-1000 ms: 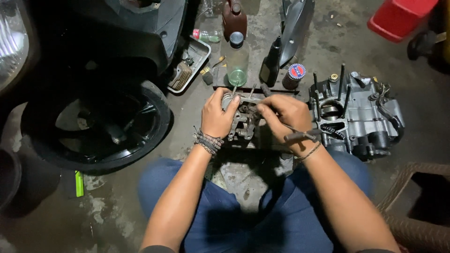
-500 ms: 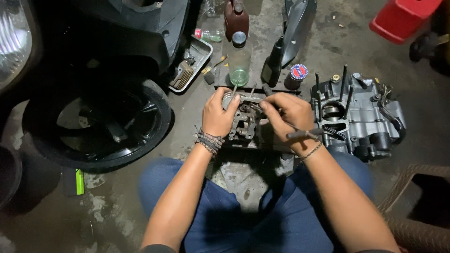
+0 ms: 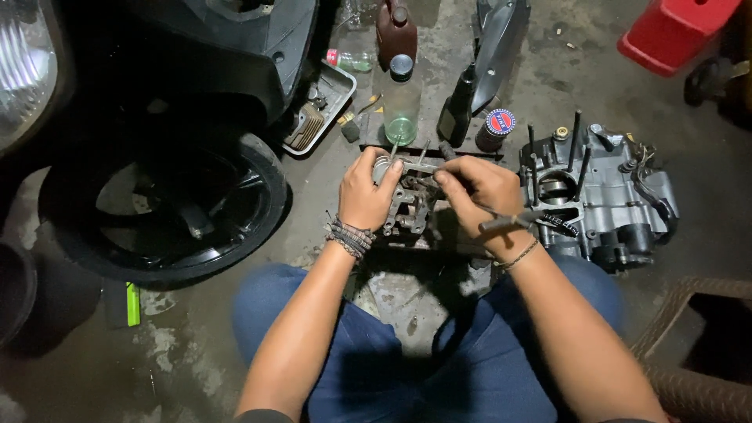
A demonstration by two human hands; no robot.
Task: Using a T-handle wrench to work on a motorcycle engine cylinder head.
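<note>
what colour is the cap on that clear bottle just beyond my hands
Dark, near black, atop the clear bottle; the head view shows it.

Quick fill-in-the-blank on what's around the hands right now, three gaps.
1. Both hands grip a grey metal engine part; beaded bracelets sit on the ____ wrist.
2. The engine block with upright studs lies to the person's ____.
3. The container at the top right corner is ____ in colour.

Missing words: left; right; red

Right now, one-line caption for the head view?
Left hand and right hand grip a grimy metal engine part over a concrete floor, beside an engine block.
</note>
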